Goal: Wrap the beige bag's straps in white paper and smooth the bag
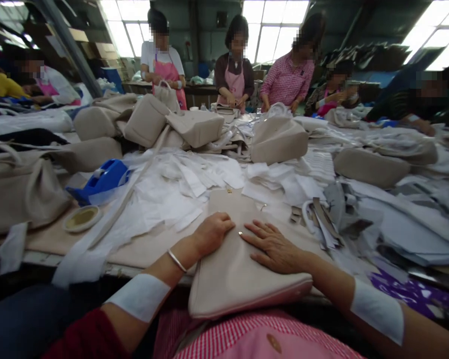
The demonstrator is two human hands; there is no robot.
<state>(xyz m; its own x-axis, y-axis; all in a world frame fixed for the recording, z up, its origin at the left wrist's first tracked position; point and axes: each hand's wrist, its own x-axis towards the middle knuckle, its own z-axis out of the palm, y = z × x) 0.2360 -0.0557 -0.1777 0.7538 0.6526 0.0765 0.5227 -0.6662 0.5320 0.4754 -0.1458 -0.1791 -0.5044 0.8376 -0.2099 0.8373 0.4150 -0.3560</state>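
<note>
A beige handbag [243,279] lies before me at the table's front edge, its wide bottom towards my body. Its narrower far part has a small gold fitting, and a small gold stud sits between my hands. My left hand [214,233] rests on the bag's left side with fingers curled in; whatever is under them is hidden. My right hand [275,247] lies flat on the bag's right side, fingers spread and stretched towards the stud.
Loose white paper sheets [175,189] cover the table beyond the bag. On the left are a blue tape dispenser [104,180], a tape roll [81,218] and another beige bag [26,194]. Scraps [327,224] lie to the right. More bags [279,139] and several people stand across the table.
</note>
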